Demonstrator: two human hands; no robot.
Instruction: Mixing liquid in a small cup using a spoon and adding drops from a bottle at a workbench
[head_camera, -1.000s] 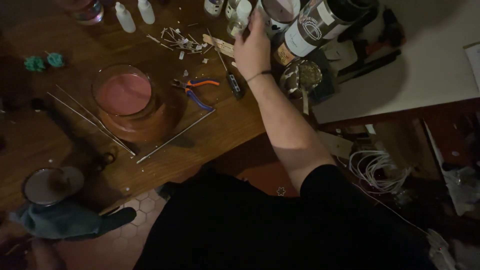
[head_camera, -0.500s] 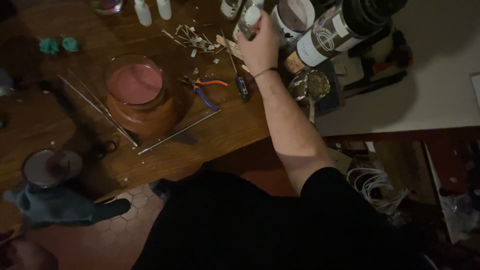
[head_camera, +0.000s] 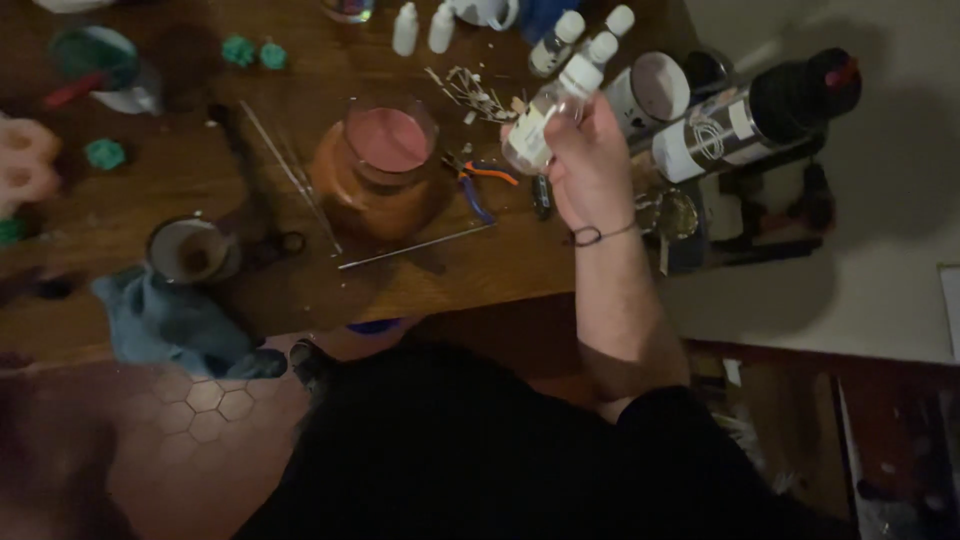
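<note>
My right hand (head_camera: 590, 165) grips a small clear bottle (head_camera: 553, 108) with a white cap and a pale label, tilted above the right end of the wooden table (head_camera: 250, 290). A thin dark band circles that wrist. To the left of the hand stands a round amber jar (head_camera: 382, 172) filled with pink wax. Small pliers with orange and blue handles (head_camera: 478, 185) lie between the jar and my hand. My left hand is out of sight.
Several white-capped bottles (head_camera: 420, 28) and a white mug (head_camera: 650, 92) stand at the back. A big dark spool (head_camera: 760, 115) lies at right on a black stand. Thin metal rods (head_camera: 410, 247), a small round tin (head_camera: 190, 250), a blue cloth (head_camera: 170, 320) and green bits (head_camera: 255, 52) sit at left.
My right hand has lifted the clear bottle off the back of the table and drawn it nearer. The view has shifted, so the table's things sit further right in frame.
</note>
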